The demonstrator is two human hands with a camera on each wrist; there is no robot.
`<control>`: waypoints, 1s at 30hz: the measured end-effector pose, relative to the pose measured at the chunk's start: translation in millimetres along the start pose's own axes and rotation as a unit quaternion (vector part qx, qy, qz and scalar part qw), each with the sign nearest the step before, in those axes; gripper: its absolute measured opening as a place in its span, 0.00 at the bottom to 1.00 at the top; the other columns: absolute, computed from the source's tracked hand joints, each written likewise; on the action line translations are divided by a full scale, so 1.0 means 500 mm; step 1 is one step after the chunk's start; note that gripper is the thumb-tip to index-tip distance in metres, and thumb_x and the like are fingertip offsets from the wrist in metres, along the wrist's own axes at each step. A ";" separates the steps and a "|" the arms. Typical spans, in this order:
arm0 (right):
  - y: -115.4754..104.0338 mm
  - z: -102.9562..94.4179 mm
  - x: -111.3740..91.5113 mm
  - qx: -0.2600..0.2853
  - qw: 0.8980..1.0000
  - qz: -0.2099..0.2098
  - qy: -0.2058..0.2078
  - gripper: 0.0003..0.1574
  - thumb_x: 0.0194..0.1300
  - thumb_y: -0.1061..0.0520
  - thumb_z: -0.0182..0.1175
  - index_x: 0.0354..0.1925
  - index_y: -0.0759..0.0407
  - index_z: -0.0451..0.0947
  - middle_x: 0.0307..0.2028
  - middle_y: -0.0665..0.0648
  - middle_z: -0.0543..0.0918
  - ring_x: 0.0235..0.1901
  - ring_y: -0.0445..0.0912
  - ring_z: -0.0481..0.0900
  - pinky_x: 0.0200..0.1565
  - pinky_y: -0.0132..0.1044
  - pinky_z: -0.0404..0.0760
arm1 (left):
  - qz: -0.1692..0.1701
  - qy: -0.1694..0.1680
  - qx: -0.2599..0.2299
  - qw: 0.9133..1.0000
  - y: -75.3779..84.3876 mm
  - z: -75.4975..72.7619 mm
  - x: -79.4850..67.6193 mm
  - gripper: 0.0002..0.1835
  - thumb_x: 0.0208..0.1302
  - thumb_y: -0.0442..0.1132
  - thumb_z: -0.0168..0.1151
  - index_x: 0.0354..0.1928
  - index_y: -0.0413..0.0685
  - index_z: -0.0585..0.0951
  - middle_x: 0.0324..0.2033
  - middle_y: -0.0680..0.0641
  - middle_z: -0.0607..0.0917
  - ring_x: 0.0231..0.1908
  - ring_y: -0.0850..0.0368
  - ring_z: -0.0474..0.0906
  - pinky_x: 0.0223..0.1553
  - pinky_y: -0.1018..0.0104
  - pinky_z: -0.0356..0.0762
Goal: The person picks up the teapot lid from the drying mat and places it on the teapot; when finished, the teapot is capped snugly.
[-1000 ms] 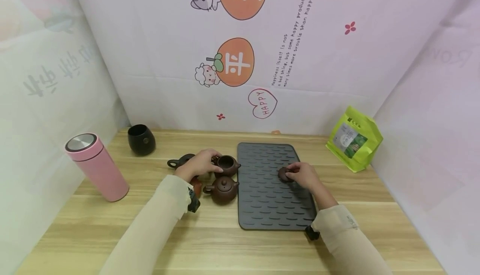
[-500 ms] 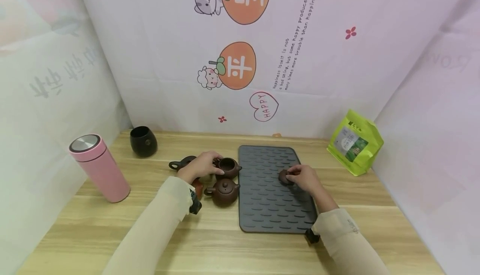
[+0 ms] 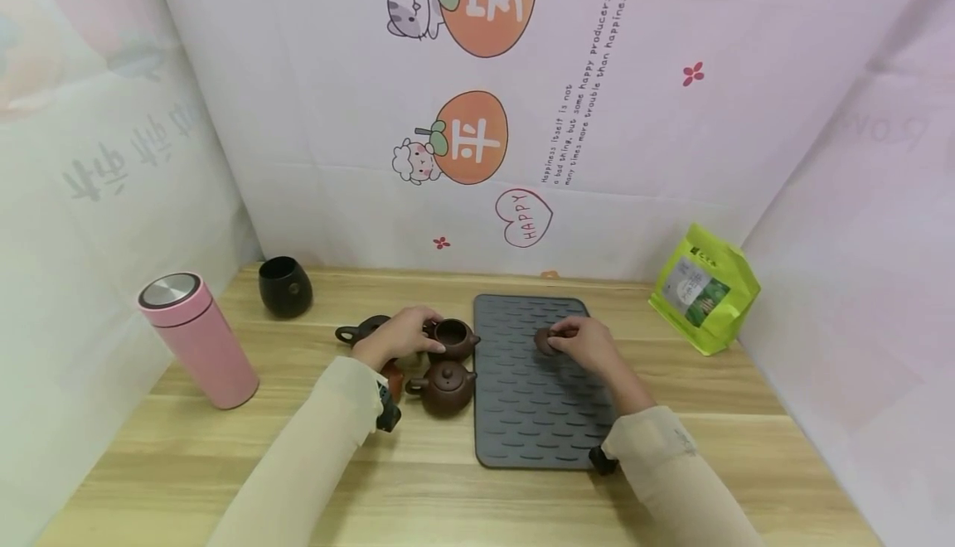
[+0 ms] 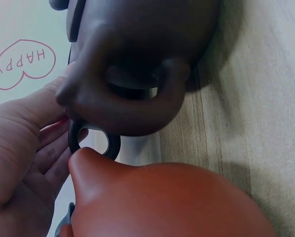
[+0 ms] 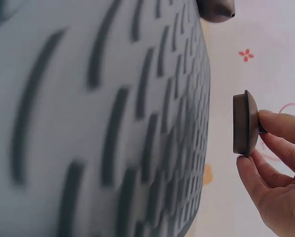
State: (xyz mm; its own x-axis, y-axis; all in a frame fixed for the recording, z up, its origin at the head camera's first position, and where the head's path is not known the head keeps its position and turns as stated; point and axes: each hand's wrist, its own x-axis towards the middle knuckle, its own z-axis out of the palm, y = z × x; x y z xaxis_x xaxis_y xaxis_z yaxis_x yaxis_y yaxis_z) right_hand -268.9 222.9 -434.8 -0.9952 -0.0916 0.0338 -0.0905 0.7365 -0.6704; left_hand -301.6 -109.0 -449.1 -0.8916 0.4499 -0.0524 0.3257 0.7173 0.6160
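Observation:
My right hand [image 3: 589, 346] pinches a small brown teapot lid [image 5: 247, 123] by its knob, close over the grey mat [image 3: 522, 414]. In the right wrist view the lid's flat rim faces the mat. My left hand [image 3: 403, 337] grips the handle of a brown teapot [image 3: 453, 340] with no lid on it, beside the mat's left edge. In front of that pot stands a lidded brown teapot [image 3: 445, 388], its handle large in the left wrist view. An orange-red teapot [image 4: 172, 197] sits under my left wrist, and a black teapot [image 3: 366, 328] is partly hidden behind my hand.
At the left stands a pink thermos [image 3: 201, 344] with a steel cap. A black cup [image 3: 285, 288] is at the back left. A bright green pouch [image 3: 705, 290] stands at the back right. Printed cloth walls [image 3: 336, 157] enclose the wooden table [image 3: 418, 481].
My right hand has moved left over the mat with the lid, toward the lidless teapot. My left hand keeps its place on the handle.

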 end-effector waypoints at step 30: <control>-0.169 0.113 0.055 0.057 0.998 -0.030 -0.020 0.11 0.63 0.56 0.68 0.45 0.56 0.85 0.42 0.54 0.84 0.45 0.50 0.81 0.42 0.44 0.81 | 0.001 0.008 -0.011 1.000 0.000 0.000 0.001 0.30 0.58 0.41 0.73 0.61 0.40 0.76 0.54 0.44 0.79 0.52 0.49 0.76 0.52 0.54 0.75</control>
State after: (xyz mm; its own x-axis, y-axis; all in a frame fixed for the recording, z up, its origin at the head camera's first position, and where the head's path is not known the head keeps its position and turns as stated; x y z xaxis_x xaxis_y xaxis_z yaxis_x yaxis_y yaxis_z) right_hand -286.4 120.5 -419.2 -0.9855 -0.1624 0.0484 -0.1436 0.6485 -0.7475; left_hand -301.9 -108.8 -448.8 -0.8955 0.4433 -0.0388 0.3209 0.7037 0.6339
